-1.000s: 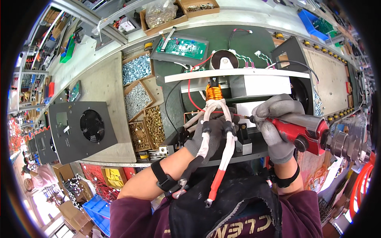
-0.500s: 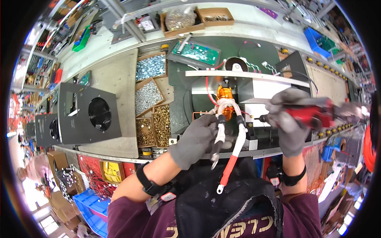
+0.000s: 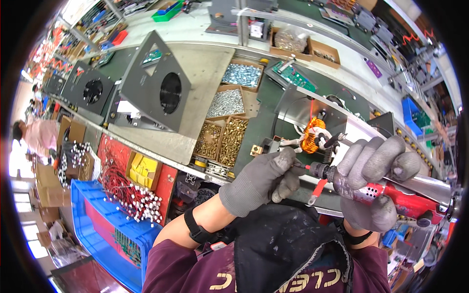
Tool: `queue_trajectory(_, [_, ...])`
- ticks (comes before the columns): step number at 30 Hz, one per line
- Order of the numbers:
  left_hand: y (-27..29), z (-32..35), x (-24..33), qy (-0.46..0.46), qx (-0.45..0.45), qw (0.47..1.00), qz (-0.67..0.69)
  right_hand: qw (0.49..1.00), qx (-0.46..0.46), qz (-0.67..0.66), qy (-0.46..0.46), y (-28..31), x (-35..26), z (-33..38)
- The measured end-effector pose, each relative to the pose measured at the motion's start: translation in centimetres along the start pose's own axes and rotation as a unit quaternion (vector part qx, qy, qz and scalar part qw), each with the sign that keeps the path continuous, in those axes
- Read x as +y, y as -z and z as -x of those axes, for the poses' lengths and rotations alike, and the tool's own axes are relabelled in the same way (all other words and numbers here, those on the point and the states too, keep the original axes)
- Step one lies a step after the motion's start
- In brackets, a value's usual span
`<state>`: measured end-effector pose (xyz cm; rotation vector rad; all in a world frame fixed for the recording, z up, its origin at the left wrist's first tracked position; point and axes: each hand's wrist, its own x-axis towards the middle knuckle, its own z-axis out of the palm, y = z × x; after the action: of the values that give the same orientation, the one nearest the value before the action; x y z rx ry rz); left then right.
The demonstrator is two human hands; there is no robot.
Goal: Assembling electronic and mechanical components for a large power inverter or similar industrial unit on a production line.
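The right fingers (image 3: 373, 158) clamp the red driver (image 3: 415, 204); the left fingers (image 3: 283, 160) pinch together at its tip (image 3: 308, 167), contents unclear.

Long white bench (image 3: 195, 36), slim grey metal upright (image 3: 243, 29), windows (image 3: 35, 247) at lower left — panes bright white, left edge glaring.

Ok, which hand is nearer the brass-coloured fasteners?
Left. The left hand is below and right of the brass-coloured fasteners in the picture; the right hand, holding the red power tool, is much farther right.
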<state>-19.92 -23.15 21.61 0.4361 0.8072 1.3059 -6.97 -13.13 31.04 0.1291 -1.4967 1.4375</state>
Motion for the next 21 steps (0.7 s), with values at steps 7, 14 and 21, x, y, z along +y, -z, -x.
queue_trajectory(7, [1.0, 3.3, -1.9, -0.047, 0.027, 0.992, 0.118, 0.997, -0.071, -0.015, -0.021, -3.3, 0.8, 1.9])
queue_trajectory(14, [0.9, 8.6, -5.7, -0.178, 0.094, 0.974, 0.101, 0.983, -0.129, -0.092, -0.090, -6.0, 0.6, 4.4])
queue_trajectory(21, [2.8, 24.4, -7.8, -0.205, 0.285, 0.936, 0.043, 0.954, -0.150, -0.175, -0.194, -10.2, 2.2, 5.3])
